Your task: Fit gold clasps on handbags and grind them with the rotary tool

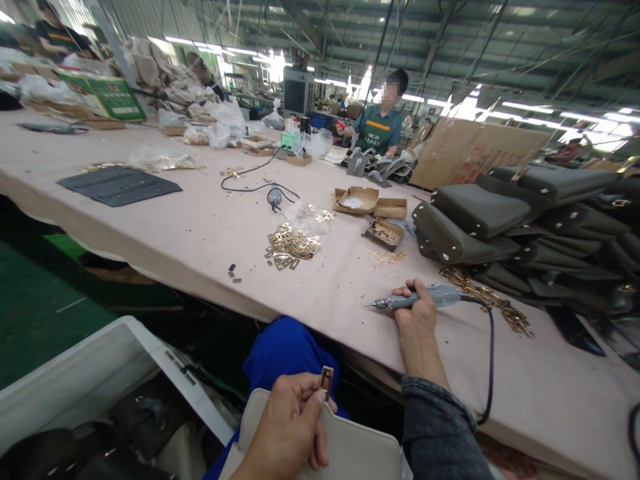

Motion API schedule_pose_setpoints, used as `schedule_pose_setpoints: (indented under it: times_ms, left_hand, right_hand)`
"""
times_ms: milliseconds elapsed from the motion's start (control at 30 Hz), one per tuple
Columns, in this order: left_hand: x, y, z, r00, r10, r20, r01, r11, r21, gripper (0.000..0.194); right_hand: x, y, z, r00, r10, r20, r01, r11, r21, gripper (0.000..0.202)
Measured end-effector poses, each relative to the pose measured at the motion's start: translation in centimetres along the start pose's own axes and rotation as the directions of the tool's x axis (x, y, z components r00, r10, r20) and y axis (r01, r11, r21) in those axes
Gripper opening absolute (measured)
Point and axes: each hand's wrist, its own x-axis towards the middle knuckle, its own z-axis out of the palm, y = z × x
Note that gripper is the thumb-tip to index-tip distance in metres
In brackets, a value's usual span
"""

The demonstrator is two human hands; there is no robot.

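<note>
Low at the centre, my left hand [295,420] pinches a small gold rectangular metal fitting [327,380] between thumb and fingers. The fitting stands at the edge of a cream leather bag piece [360,437] on my lap; whether it is joined to that edge cannot be made out. Over the table's near edge, my right hand [416,317] is wrapped round a grey electric screwdriver [437,295]. Its bit points left and stays clear of the fitting. A black cord [491,360] trails from its rear end.
Gold fittings [290,247] lie heaped mid-table, near a small box of tiny screws [385,231]. Dark bags [480,207] are piled at right, beside gold strips [490,303]. A white crate [125,353] with dark bags stands lower left. A co-worker [383,123] is across the table.
</note>
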Motion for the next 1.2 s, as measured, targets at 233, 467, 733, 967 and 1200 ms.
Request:
schedule_pose_setpoints:
  times_ms: [233, 467, 733, 967, 1200]
  left_hand:
    - [-0.1, 0.5, -0.4, 0.999, -0.015, 0.036, 0.015, 1.000, -0.001, 0.030]
    - [-0.3, 0.6, -0.8, 0.996, -0.029, 0.079, 0.033, 0.998, -0.049, 0.023]
    - [-0.2, -0.1, -1.2, 0.994, 0.015, 0.107, -0.010, 0.999, -0.046, 0.024]
    - [-0.5, 0.0, -1.4, 0.994, -0.001, 0.107, 0.007, 0.998, -0.059, 0.025]
    - [-0.5, -0.2, -1.4, 0.994, 0.014, 0.110, -0.008, 0.998, -0.057, 0.024]
  right_hand:
    - [-5.8, -3.3, 0.3, 0.994, 0.050, 0.095, -0.053, 0.998, 0.031, 0.020]
    - [-15.8, -4.6, 2.1, 0.971, 0.061, 0.231, -0.038, 0.994, -0.102, 0.021]
    - [-20.8, -1.9, 2.9, 0.953, -0.010, 0.303, 0.079, 0.973, -0.218, 0.024]
    - [-21.9, -1.1, 3.2, 0.941, -0.057, 0.332, 0.149, 0.954, -0.260, 0.022]
    - [-22.4, -0.7, 3.0, 0.923, -0.102, 0.372, 0.219, 0.933, -0.287, 0.018]
